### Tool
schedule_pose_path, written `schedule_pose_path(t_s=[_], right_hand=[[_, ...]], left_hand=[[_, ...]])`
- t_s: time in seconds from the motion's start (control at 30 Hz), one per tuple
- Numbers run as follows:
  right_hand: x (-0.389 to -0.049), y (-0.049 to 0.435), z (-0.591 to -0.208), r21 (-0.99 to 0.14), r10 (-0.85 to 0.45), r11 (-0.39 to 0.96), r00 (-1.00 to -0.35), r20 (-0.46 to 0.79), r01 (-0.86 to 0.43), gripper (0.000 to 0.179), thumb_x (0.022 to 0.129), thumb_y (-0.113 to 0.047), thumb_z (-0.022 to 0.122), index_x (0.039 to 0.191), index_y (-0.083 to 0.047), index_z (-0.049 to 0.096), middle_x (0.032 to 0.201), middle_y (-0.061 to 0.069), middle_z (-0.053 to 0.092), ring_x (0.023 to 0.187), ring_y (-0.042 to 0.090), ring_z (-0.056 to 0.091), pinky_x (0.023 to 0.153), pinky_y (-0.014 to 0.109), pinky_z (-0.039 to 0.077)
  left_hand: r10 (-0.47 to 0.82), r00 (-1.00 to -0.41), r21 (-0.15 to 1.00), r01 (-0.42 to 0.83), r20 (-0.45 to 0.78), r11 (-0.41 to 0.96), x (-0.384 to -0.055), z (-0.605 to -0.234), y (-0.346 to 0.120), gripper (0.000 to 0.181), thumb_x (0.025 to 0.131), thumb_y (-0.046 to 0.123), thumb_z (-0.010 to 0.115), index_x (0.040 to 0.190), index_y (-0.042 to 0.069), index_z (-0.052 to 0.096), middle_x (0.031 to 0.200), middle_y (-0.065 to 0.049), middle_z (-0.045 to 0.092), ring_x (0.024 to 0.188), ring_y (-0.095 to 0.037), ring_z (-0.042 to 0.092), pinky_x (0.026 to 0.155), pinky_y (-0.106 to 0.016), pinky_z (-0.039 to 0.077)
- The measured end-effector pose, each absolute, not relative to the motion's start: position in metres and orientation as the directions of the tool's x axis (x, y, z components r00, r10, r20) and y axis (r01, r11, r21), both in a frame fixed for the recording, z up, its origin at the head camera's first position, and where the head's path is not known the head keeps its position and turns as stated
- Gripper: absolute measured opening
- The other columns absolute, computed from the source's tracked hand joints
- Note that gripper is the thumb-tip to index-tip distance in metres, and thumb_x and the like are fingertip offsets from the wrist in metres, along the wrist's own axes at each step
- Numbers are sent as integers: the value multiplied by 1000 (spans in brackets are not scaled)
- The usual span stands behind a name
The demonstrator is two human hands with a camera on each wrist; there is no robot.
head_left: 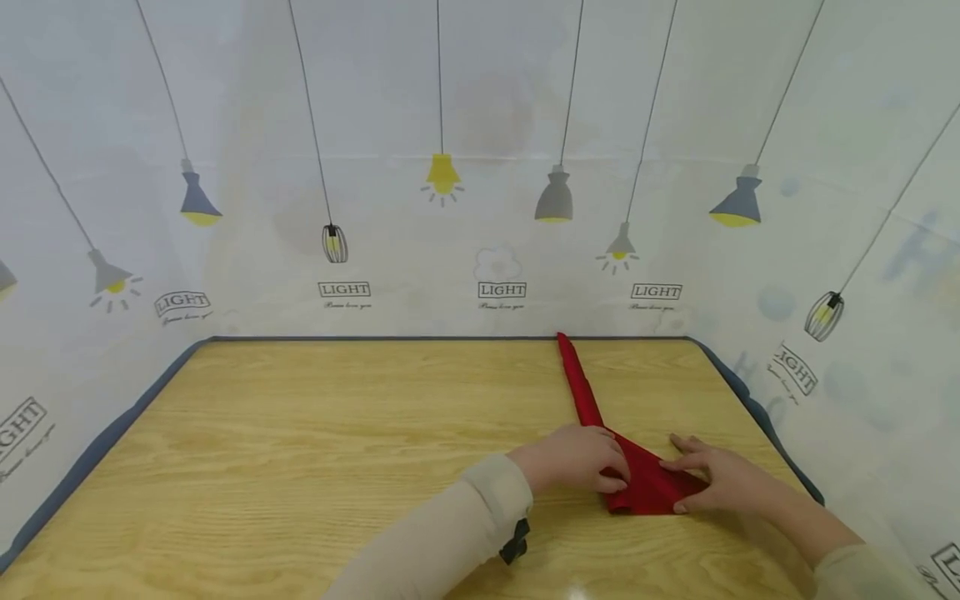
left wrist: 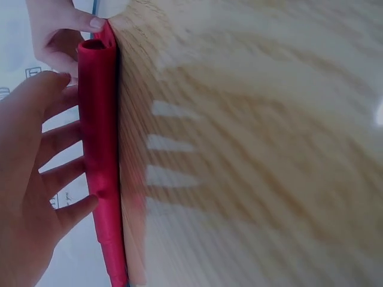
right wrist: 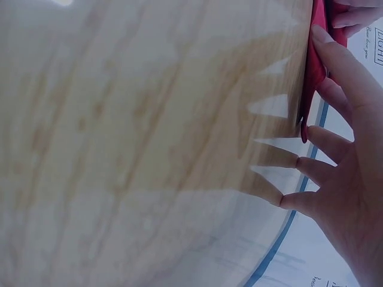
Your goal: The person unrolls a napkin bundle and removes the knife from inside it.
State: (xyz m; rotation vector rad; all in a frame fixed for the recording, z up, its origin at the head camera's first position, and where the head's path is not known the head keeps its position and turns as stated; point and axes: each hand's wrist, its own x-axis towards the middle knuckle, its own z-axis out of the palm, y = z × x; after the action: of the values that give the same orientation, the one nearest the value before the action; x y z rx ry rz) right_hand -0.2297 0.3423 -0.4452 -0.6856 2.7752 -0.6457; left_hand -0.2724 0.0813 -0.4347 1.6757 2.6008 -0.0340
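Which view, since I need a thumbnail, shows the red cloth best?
Head view: it shows the cloth from rolled far end to flatter near end. The left wrist shows mainly its rolled length; the right wrist, only a cut-off part.

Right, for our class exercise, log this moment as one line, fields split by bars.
red cloth: partly rolled, on wooden table | left hand: touching rolled part | right hand: touching flat part

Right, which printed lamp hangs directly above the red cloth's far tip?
The grey dome lamp, between the yellow lamp and the smaller grey rayed lamp; the others hang left or right of the tip of the red cloth.
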Motion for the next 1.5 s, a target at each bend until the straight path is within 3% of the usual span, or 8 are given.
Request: schedule_pose_path(t_s=[0.43,0.67,0.83,1.0,1.27,1.5], right_hand=[[-227,343,-445,-473,-477,797,-872,-111,-376,65,75,-47,81,123,-6,68,145,32,37,132,59,23,98,69,31],[-228,342,-445,-473,-481,795,-870,-108,-380,64,74,-46,81,123,-6,68,144,33,38,132,60,24,97,69,31],[-228,342,-445,-478,-484,789,-869,-98,-385,62,74,-43,82,122,-5,68,143,34,37,131,61,24,97,70,31],[-228,342,-445,-471,-488,789,-868,-93,-394,61,74,-41,83,121,-5,69,143,34,38,130,62,24,97,70,31],[-226,344,-446,-475,-490,786,-867,-89,-396,61,74,-41,83,121,-5,69,143,34,38,130,62,24,97,70,30],[-228,344,-447,-465,-497,786,-864,-83,-408,63,75,-45,82,122,-6,68,144,33,37,131,61,24,97,70,30]], left_hand=[[902,-431,-13,902,21,432,-271,-433,75,27,89,55,62,97,31,71,94,18,59,93,-2,49,84,-12,37],[883,-469,20,883,41,468,-271,-434,70,27,88,55,64,85,28,64,86,15,51,84,-3,45,73,-12,37],[893,-446,60,895,56,443,-274,-433,64,28,85,51,70,80,25,61,81,13,50,77,-2,43,72,-12,35],[917,-396,151,910,45,385,-281,-434,59,23,84,44,74,90,23,68,88,14,56,81,1,47,75,-10,36],[936,-350,222,911,-29,348,-286,-440,53,33,87,43,72,112,22,73,110,14,63,106,2,53,92,-9,35],[951,-308,136,941,-35,310,-287,-440,47,29,87,45,71,104,22,74,98,16,64,93,3,53,88,-11,35]])
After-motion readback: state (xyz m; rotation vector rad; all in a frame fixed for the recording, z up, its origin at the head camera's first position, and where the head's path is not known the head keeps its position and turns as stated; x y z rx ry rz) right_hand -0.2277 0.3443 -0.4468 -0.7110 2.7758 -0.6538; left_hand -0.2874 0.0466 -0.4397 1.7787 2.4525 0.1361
